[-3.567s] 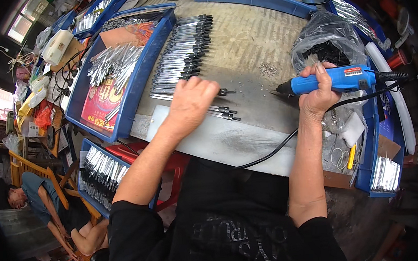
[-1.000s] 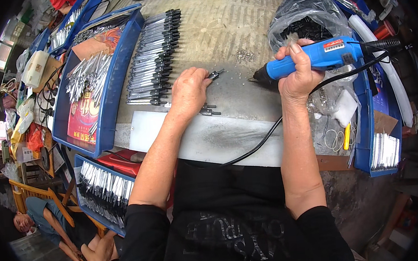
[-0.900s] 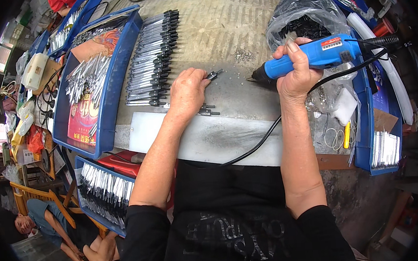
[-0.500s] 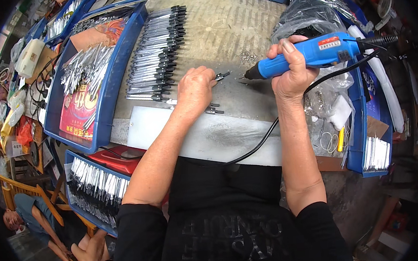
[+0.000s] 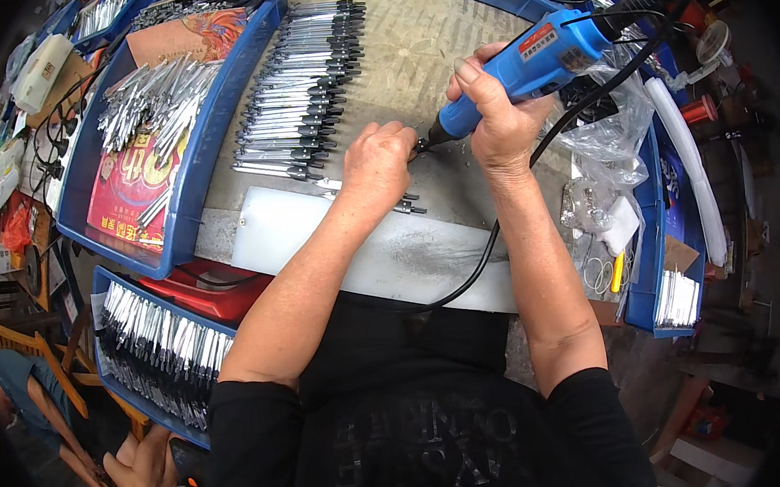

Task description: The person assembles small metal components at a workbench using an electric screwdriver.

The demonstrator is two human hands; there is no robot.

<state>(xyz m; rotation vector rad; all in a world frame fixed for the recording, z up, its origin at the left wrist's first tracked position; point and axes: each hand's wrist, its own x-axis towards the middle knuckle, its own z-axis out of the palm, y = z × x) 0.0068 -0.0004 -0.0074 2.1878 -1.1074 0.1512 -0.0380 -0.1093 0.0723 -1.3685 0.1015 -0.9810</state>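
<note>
A blue electric screwdriver (image 5: 522, 64) with a black nose is gripped in my right hand (image 5: 501, 116), fingers wrapped round its body. The nose points down and left, meeting the dark end of a slim metal rod (image 5: 421, 146). My left hand (image 5: 377, 167) is closed on that rod and hides most of it. Just left of my left hand, silvery rods with black ends (image 5: 304, 85) lie side by side in a long row. Below my left hand, a few more rod ends (image 5: 410, 207) show at the edge of a white board (image 5: 315, 226).
A blue tray (image 5: 188, 181) with loose rods stands at the left; another blue tray (image 5: 105, 344) of rods sits below it. Clear plastic bags (image 5: 609, 171) and a yellow-handled tool (image 5: 617, 273) lie at the right. The screwdriver's black cable (image 5: 479, 268) crosses the board. Another person (image 5: 65, 425) sits at lower left.
My right hand has brought the screwdriver left and tilted it more steeply, so its nose now meets the rod in my left hand. Before, the two were apart. The whole view has shifted slightly.
</note>
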